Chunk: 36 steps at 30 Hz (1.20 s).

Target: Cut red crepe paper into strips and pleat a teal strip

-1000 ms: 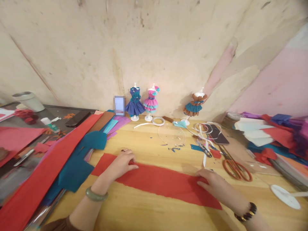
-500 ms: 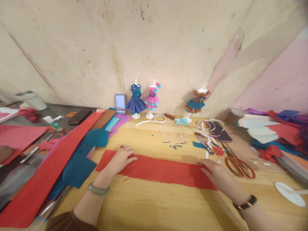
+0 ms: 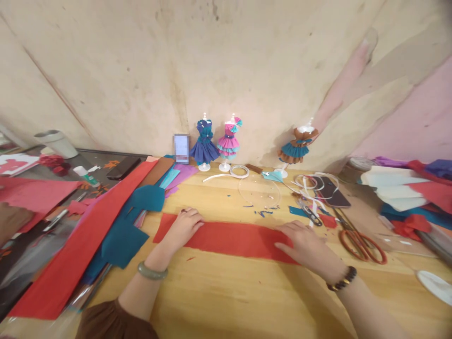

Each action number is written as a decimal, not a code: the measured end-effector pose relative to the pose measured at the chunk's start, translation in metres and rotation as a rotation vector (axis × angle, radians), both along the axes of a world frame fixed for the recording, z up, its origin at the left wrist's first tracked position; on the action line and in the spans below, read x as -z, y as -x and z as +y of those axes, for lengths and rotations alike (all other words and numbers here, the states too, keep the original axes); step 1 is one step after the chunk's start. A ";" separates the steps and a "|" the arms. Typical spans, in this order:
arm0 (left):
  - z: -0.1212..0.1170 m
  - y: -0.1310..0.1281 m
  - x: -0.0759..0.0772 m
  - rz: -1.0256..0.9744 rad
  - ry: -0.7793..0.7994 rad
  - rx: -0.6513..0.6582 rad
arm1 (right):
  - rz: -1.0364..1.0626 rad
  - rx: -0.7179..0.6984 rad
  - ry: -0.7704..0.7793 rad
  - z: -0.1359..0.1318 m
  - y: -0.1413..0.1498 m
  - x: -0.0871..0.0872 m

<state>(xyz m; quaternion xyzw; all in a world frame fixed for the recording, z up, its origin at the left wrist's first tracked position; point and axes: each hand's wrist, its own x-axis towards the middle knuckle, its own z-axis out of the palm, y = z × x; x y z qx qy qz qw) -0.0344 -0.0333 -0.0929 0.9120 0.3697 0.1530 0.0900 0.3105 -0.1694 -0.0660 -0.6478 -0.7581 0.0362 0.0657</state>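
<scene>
A wide strip of red paper (image 3: 233,238) lies lengthwise on the wooden table. On its left end rests my left hand (image 3: 184,227), palm down with the fingers stretched across the paper. My right hand (image 3: 300,242) lies over the strip's right end, its thumb spread away from the fingers. Neither hand has the strip lifted; it lies flat between them. The ends under my palms are partly covered. Just below the strip is a tiny red scrap (image 3: 191,258).
Three small paper dresses on stands line the wall, one blue (image 3: 205,146), one pink (image 3: 229,141), one brown (image 3: 298,146). Orange-handled scissors (image 3: 363,247) lie right. Teal paper (image 3: 125,240) and a long red strip (image 3: 81,249) lie left. Another person's hand (image 3: 14,219) shows far left.
My right hand has slid inward along the strip, its thumb now spread wider. My left hand stays on the left end. Another person's hand shows more at the far left. The view has shifted slightly.
</scene>
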 end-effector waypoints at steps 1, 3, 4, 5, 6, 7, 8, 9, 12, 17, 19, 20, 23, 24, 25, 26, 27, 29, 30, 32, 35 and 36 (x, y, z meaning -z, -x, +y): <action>0.000 0.000 0.000 0.002 -0.001 0.004 | 0.016 -0.022 0.004 0.005 0.007 -0.001; 0.000 0.000 0.000 0.003 -0.001 0.009 | 0.052 -0.049 0.010 0.015 0.019 0.000; 0.000 0.000 0.000 0.001 -0.002 0.010 | 0.070 -0.052 0.015 0.020 0.024 0.001; 0.001 0.000 0.000 -0.002 -0.003 0.009 | 0.087 -0.050 0.021 0.024 0.028 0.003; 0.001 0.001 0.000 -0.007 -0.006 0.008 | 0.103 -0.046 0.030 0.027 0.031 0.004; 0.001 0.001 -0.001 -0.013 -0.008 0.007 | 0.117 -0.041 0.042 0.029 0.032 0.006; 0.001 0.002 -0.001 -0.019 -0.011 0.006 | 0.134 -0.040 0.060 0.030 0.033 0.008; 0.002 0.002 -0.001 -0.026 -0.013 0.005 | 0.154 -0.039 0.080 0.030 0.033 0.009; 0.001 0.002 -0.001 -0.047 -0.017 0.002 | 0.217 -0.045 0.137 0.025 0.028 0.010; -0.002 0.000 -0.002 -0.062 -0.007 -0.007 | 0.235 -0.030 0.149 0.018 0.018 0.010; -0.002 0.000 -0.002 -0.064 -0.004 -0.014 | 0.245 -0.020 0.138 0.018 0.016 0.011; -0.002 0.000 -0.002 -0.066 -0.004 -0.018 | 0.254 -0.017 0.133 0.018 0.016 0.012; -0.001 0.001 0.000 -0.073 -0.008 -0.031 | 0.285 -0.006 0.110 0.018 0.015 0.014; 0.000 0.002 0.000 -0.075 -0.010 -0.035 | 0.292 -0.001 0.103 0.018 0.015 0.014; 0.000 0.002 0.001 -0.077 -0.011 -0.039 | 0.299 0.004 0.100 0.018 0.016 0.015; 0.001 0.002 0.002 -0.078 -0.012 -0.044 | 0.304 0.011 0.098 0.018 0.016 0.015; 0.001 0.002 0.002 -0.079 -0.013 -0.047 | 0.306 0.019 0.101 0.018 0.016 0.015; 0.001 0.002 0.003 -0.080 -0.013 -0.051 | 0.302 0.031 0.110 0.018 0.016 0.016; 0.001 0.002 0.003 -0.080 -0.013 -0.051 | 0.297 0.036 0.111 0.018 0.016 0.016; 0.000 0.003 0.003 -0.082 -0.015 -0.051 | 0.283 0.036 0.110 0.018 0.015 0.017; 0.000 0.003 0.004 -0.081 -0.013 -0.058 | 0.277 0.022 0.114 0.019 0.014 0.019; 0.000 0.003 0.004 -0.080 -0.012 -0.062 | 0.277 0.017 0.120 0.019 0.014 0.020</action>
